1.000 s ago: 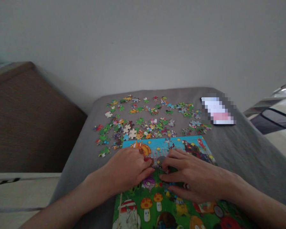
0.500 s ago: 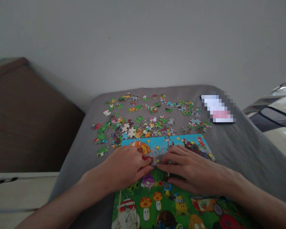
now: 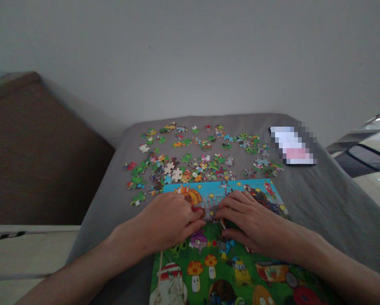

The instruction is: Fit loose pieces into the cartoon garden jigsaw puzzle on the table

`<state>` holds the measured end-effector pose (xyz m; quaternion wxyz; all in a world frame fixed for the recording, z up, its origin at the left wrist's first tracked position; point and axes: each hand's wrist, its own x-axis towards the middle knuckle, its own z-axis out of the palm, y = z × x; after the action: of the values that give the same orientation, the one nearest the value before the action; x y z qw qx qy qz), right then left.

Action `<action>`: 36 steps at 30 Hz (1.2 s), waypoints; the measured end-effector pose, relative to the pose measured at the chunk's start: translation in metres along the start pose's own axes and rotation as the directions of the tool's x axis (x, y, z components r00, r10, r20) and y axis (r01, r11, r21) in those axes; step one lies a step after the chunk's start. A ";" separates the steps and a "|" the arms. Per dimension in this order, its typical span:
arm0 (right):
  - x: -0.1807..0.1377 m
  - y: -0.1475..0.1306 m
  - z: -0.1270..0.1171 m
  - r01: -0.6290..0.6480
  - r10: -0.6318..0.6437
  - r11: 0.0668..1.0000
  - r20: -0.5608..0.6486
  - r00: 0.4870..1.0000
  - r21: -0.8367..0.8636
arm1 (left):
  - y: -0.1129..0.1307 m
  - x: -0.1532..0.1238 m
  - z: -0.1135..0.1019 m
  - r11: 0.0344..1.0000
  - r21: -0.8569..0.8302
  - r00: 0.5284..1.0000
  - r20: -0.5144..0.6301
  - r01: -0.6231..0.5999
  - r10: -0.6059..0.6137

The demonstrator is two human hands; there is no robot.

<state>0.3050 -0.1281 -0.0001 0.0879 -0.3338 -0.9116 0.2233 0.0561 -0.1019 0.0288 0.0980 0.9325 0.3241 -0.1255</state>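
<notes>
**Close work over the board (image 3: 221,267)**

I'd judge light, level fingertips best, so nothing slides. Left hand (image 3: 174,218) curled; right hand (image 3: 250,220) arched, thumb apart; can't tell if either pinches anything. The board lies on grey cloth (image 3: 307,195), this side of loose pieces (image 3: 177,174): blue top, green below, cartoon mushrooms (image 3: 194,279).

1. The left hand (image 3: 169,218) covers some of the puzzle picture (image 3: 218,271); I can't tell if it pinches anything.
2. The right hand (image 3: 255,224) hides another bit, and what's under its palm can't be seen.
3. The puzzle picture's near end is cut off at the bottom.
4. The phone (image 3: 293,146) shows only blurry squares.
5. Many loose pieces (image 3: 177,175) look too tiny to make out.
</notes>
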 end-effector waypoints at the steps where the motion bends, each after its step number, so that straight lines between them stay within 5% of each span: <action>1: 0.000 0.001 0.000 0.000 -0.001 1.000 -0.016 1.000 -0.027 | 0.000 0.000 0.000 1.000 0.000 1.000 -0.002 0.001 -0.001; 16: 0.001 -0.001 0.001 0.048 -0.055 0.996 -0.111 0.992 -0.070 | -0.001 -0.002 0.002 0.999 -0.031 0.996 -0.084 -0.028 0.025; 22: -0.003 -0.007 -0.006 0.163 -0.163 0.986 -0.029 0.986 -0.024 | -0.007 -0.004 -0.002 0.997 -0.063 0.990 -0.136 -0.051 0.042; 25: -0.002 -0.010 -0.001 0.173 -0.175 0.983 -0.047 0.983 -0.058 | -0.029 -0.005 -0.007 0.997 -0.072 0.983 -0.175 0.036 -0.048; 29: 0.001 -0.010 0.004 0.183 -0.184 0.983 -0.065 0.981 -0.027 | -0.070 -0.003 -0.007 0.959 -0.086 0.894 -0.348 0.270 -0.283; 36: 0.001 -0.004 0.004 0.151 -0.154 0.988 -0.134 0.979 -0.033 | -0.090 0.003 0.003 0.942 -0.081 0.904 -0.263 0.326 -0.336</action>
<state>0.3010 -0.1312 -0.0017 0.1632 -0.2782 -0.9289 0.1821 0.0016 -0.0320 0.0155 0.0460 0.8704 0.4902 -0.0048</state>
